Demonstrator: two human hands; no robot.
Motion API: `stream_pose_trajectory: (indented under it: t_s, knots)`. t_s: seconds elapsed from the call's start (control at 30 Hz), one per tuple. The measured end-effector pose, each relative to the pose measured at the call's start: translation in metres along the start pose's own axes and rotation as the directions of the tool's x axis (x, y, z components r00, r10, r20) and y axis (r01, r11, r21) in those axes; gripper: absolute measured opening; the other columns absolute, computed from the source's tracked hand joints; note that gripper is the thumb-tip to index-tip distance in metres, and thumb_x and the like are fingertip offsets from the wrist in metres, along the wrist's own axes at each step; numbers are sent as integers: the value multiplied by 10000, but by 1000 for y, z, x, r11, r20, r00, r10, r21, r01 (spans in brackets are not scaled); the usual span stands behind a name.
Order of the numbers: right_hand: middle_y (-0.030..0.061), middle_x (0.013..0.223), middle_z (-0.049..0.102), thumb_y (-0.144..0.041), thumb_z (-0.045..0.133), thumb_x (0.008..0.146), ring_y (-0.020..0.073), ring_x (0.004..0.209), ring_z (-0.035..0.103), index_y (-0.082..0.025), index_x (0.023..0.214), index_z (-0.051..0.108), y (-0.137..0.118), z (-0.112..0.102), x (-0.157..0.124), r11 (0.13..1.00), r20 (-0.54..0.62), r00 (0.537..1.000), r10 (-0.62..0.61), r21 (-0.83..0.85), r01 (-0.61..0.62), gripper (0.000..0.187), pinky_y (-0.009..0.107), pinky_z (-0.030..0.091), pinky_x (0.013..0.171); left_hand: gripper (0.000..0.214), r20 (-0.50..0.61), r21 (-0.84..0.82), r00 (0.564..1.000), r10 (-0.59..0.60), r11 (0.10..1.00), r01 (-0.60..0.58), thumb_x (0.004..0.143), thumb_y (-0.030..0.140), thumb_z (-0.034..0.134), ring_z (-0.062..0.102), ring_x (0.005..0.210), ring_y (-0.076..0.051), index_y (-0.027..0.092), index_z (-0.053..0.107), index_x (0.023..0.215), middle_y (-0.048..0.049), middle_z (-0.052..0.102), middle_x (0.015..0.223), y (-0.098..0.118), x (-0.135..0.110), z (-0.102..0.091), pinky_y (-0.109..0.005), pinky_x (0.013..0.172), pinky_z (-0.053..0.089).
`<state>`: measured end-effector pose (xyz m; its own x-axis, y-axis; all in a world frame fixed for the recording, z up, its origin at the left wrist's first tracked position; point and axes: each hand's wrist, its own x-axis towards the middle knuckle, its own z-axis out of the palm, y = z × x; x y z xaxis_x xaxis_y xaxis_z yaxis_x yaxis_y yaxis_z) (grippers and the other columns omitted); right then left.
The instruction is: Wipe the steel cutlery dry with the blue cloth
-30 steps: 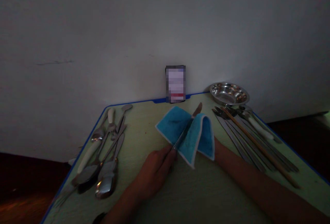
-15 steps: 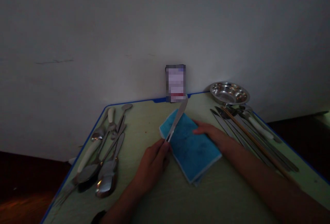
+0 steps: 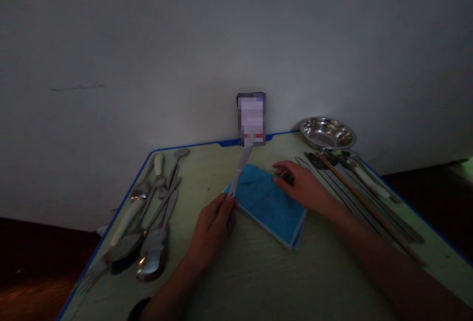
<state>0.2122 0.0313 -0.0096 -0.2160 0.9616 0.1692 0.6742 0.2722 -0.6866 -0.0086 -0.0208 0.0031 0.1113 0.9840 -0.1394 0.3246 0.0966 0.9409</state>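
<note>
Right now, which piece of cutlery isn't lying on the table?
The knife in the left hand, held up near the blue cloth; the other cutlery lies on the table.

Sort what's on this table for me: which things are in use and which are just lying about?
In use:
left hand, gripping the knife by its handle
right hand, resting on the blue cloth

Lying about:
cutlery pile at the left edge
steel bowl at the far right
cutlery row below the bowl
blurred card against the wall
</note>
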Motion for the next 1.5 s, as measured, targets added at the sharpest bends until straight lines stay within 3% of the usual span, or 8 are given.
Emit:
stream_pose_trajectory:
  t_s: [0.1, 0.2, 0.57, 1.5]
  knots:
    - [101, 1030, 569, -334, 479, 827, 228, 984, 507, -170, 1032, 575, -2, 11, -2, 964, -64, 988, -137, -238, 118, 279, 409, 397, 884, 310, 3, 13, 1000, 6, 1000, -6, 867, 397, 380, 384, 465, -88, 182, 476, 665, 56, 395, 524, 0, 0, 1, -184, 424, 301]
    - [95, 1081, 550, -402, 426, 849, 234, 1028, 475, -185, 1056, 569, -5, 20, -4, 943, -72, 983, -166, -304, 137, 333, 423, 372, 915, 298, 17, 42, 1000, 12, 999, -12, 860, 395, 391, 392, 464, -95, 183, 485, 673, 57, 401, 515, 0, 0, 1, -197, 441, 314]
    - [109, 1255, 501, -390, 307, 897, 210, 1213, 382, -181, 1182, 518, 7, -3, -13, 945, -39, 984, -173, -289, 155, 412, 449, 220, 1062, 323, 26, 88, 1000, -13, 996, 10, 838, 430, 404, 408, 470, -117, 188, 495, 644, 45, 421, 520, 6, 0, 0, -214, 450, 327]
    - [118, 1203, 536, -405, 316, 892, 211, 1157, 440, -164, 1142, 537, 25, -14, -5, 968, -103, 982, -158, -214, 134, 411, 411, 318, 1013, 287, 5, 171, 999, 50, 984, -51, 814, 395, 434, 458, 500, -139, 201, 530, 626, 21, 481, 546, 7, 1, -1, -225, 476, 358]
